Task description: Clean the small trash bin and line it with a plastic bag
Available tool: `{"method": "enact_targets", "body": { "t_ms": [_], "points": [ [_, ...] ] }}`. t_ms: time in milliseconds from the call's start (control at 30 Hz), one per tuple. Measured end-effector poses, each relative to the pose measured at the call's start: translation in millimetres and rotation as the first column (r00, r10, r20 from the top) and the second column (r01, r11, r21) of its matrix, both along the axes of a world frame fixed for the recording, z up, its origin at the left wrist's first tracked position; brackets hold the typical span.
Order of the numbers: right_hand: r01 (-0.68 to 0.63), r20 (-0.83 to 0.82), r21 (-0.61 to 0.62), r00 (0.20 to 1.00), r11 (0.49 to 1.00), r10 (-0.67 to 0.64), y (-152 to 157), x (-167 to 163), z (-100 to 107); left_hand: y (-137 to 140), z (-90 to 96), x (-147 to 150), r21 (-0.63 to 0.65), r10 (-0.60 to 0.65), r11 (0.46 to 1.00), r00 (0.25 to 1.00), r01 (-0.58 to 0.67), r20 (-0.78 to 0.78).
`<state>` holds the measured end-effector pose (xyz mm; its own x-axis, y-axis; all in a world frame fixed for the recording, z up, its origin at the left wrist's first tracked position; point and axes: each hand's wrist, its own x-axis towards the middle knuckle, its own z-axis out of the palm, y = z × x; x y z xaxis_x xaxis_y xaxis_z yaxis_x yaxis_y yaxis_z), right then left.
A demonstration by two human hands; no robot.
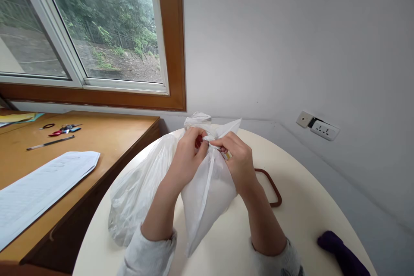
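Note:
A white plastic bag (210, 185) stands on the round cream table, gathered and twisted at its top where a knot seems to be. My left hand (190, 151) pinches the gathered plastic from the left. From the right, my right hand (237, 153) grips the same gathered part, with thumb and fingertips pressed together. A loose corner of the bag points up behind my fingers. What lies inside is hidden by the cloudy plastic. To the left, close to my left forearm, rests another crumpled, translucent white bag (139, 189).
A brown rounded frame or handle (273, 185) lies right of the bag on the round table (304, 220). Dark purple cloth (343, 252) sits near its right edge. On the wooden desk (106, 129) at left are papers (45, 185), a pen (50, 142) and keys (67, 129). A wall stands behind.

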<state>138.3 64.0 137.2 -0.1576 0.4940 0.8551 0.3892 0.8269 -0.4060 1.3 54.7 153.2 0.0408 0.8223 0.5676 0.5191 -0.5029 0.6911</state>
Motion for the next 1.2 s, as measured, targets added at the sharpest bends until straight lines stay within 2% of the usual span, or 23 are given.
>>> {"method": "enact_targets", "body": {
  "t_ms": [167,333,400,500,600,733,933,1067,1200],
  "points": [
    [-0.088,-0.123,-0.051,0.989,0.995,0.082,-4.1,0.5,4.2,2.8,-2.2,0.2,0.003,0.037,0.999,0.996,-0.037,0.076],
    [-0.201,-0.371,-0.199,0.922,0.959,0.116,-3.0,-1.1,5.7,0.2,0.3,-3.0,0.009,-0.042,0.999,0.985,0.042,0.167],
    [-0.171,-0.332,-0.225,0.939,0.959,0.09,-1.8,0.0,6.4,-1.4,1.3,-3.6,0.044,-0.054,0.998,0.984,0.047,0.17],
    [-0.039,-0.144,-0.212,0.99,0.976,0.009,-3.1,3.5,9.4,-2.4,1.5,-3.3,0.072,-0.034,0.997,0.99,0.025,0.136],
    [0.066,0.004,-0.138,0.998,0.988,-0.066,-6.7,6.9,12.2,-2.0,1.0,-2.3,0.072,-0.003,0.997,0.998,-0.002,0.069],
    [0.095,0.15,-0.023,0.985,0.995,-0.091,-7.1,7.8,9.6,-1.1,0.9,-1.1,0.056,0.03,0.998,0.998,-0.033,0.057],
    [-0.006,0.067,-0.023,0.998,1.0,0.007,-1.0,4.8,2.3,-0.7,1.3,-1.0,0.042,0.02,0.999,0.998,-0.022,0.056],
    [-0.02,0.026,-0.021,0.999,1.0,0.02,-2.7,3.2,3.7,0.9,-1.2,-1.6,0.052,0.081,0.995,0.995,-0.084,0.059],
    [-0.083,-0.072,-0.101,0.994,0.991,0.076,-7.2,2.9,6.5,6.4,-5.6,-5.5,0.027,0.134,0.99,0.986,-0.137,0.095]
  ]
}}
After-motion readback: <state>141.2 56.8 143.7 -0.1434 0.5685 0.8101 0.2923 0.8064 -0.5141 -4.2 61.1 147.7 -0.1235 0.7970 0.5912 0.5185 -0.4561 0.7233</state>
